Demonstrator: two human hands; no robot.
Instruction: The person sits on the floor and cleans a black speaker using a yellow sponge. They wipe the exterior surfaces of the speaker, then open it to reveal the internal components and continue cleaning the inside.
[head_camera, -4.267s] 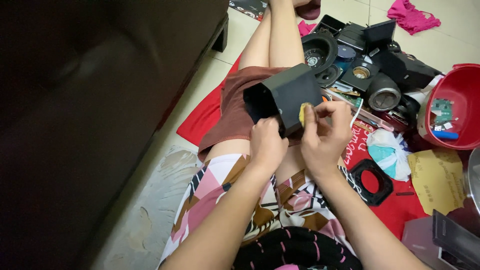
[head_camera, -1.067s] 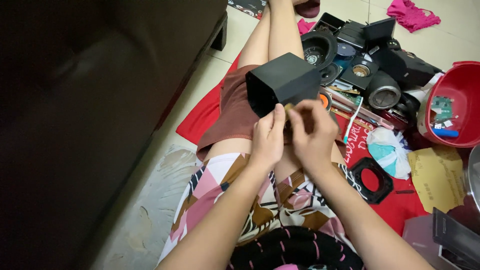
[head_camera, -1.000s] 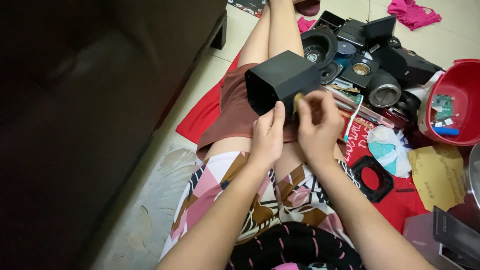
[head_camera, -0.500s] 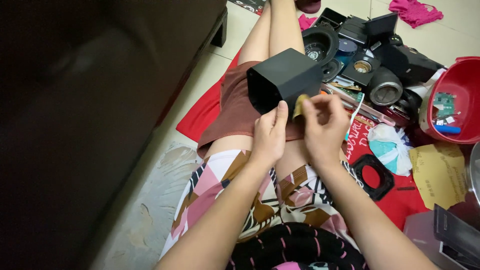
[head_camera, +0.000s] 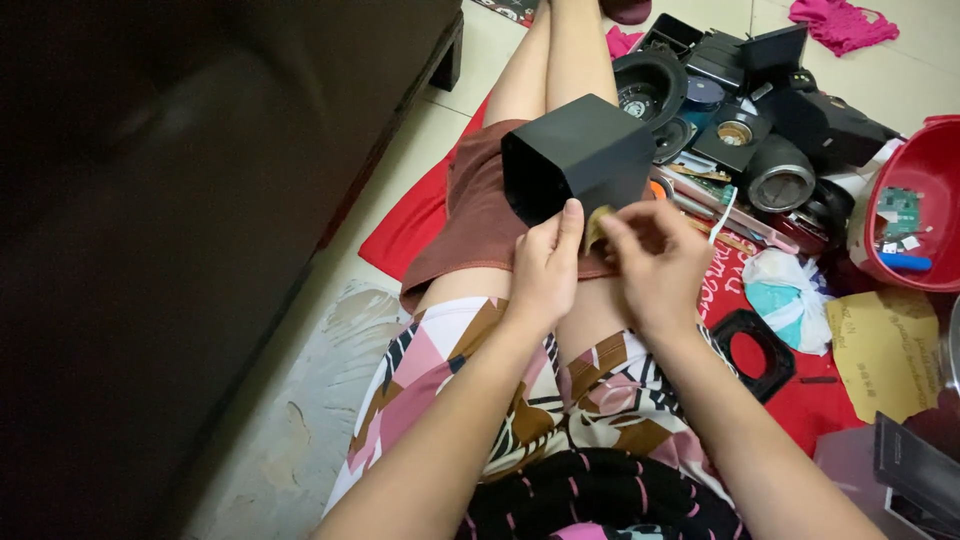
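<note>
While the black box (head_camera: 580, 155) had kept its place on the lap since half a second before, tipped with its open end toward the sofa, the right hand (head_camera: 655, 265) had drawn closer to the left hand (head_camera: 545, 265), both pinching a small yellowish scrap (head_camera: 597, 222) at its lower edge. Nearby, a tan cardboard piece (head_camera: 880, 345) lay beside the red basin (head_camera: 915, 215).

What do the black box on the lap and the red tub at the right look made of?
Black box: probably matte plastic, with flat, even faces, crisp edges and a dull sheen. Red tub: likely glossy moulded plastic, with a smooth rolled rim that catches light. Neither is certain.
</note>
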